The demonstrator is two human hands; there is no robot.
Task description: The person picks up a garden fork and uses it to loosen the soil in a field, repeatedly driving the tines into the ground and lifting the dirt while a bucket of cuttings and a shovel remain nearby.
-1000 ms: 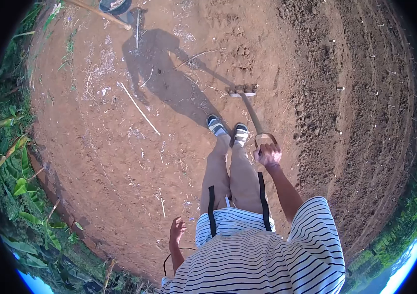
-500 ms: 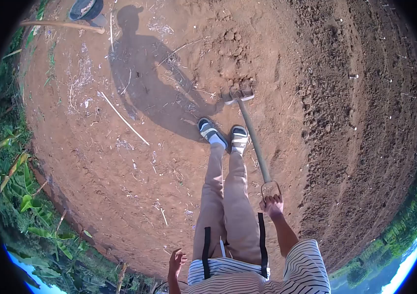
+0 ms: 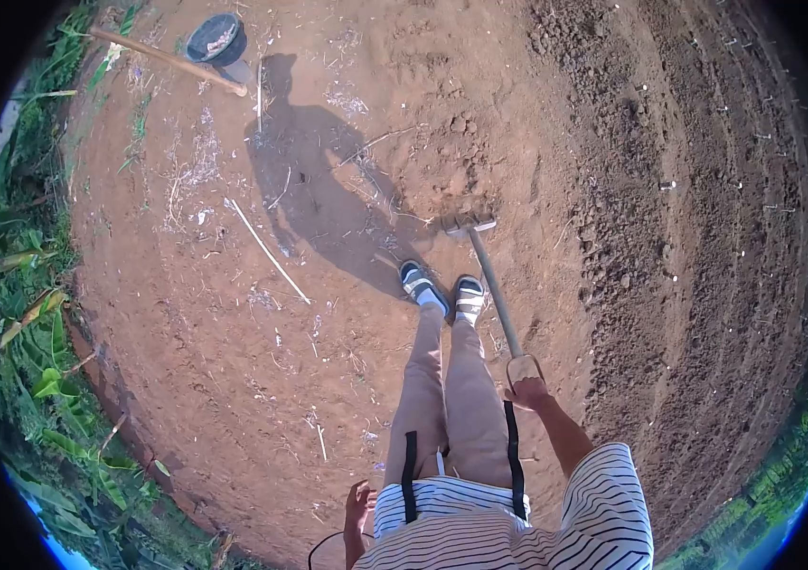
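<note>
My right hand (image 3: 527, 391) is closed round the loop handle of a long-handled tool (image 3: 494, 285), to the right of my legs. The tool's wide head (image 3: 469, 222) rests on the brown soil beyond my sandalled feet. Low in the view, at my left hip, my left hand (image 3: 359, 503) holds nothing, with its fingers apart and slightly curled. A thin dark curved line shows beside that hand; what it belongs to is hidden.
At the upper left stand a dark bucket (image 3: 214, 40) with pale contents and a wooden pole (image 3: 171, 62). A pale stick (image 3: 271, 251) lies left of my feet. Tilled soil (image 3: 679, 266) spans the right, green plants (image 3: 48, 380) the left edge.
The view has shifted, so the bucket, pole and feet sit lower and further right. My right hand keeps its hold on the tool; my left hand stays low at my side.
</note>
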